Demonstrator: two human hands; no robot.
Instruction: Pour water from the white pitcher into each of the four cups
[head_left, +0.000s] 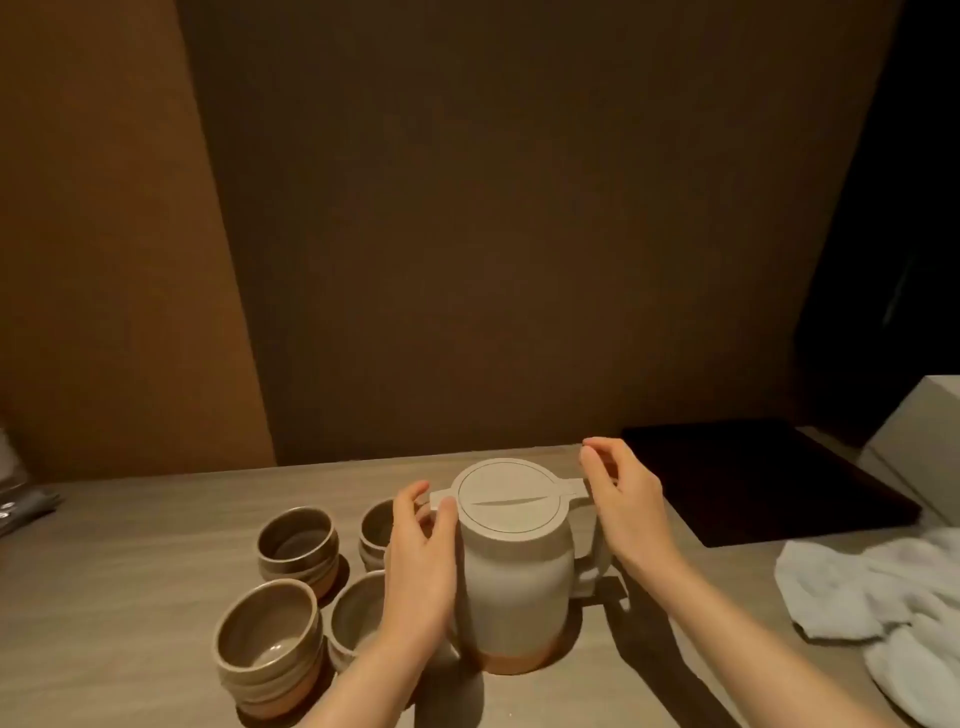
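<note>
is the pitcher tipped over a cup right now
No, the white pitcher stands upright on the table with its lid on, beside the four cups.

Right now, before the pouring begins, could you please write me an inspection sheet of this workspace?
Surface: light wooden table, dimly lit.
Job's things: white pitcher upright, lid on; four cups upright to its left; whether they hold water cannot be told.
Clutter: white cloth crumpled at right; dark tray behind it; pale box at far right; blurred grey items at left edge.
Grippers: left hand flat against the pitcher's left side; right hand loosely curled beside the lid's tab, contact unclear.
Cables: nothing seen.
Surroundings: brown wall panels.
</note>
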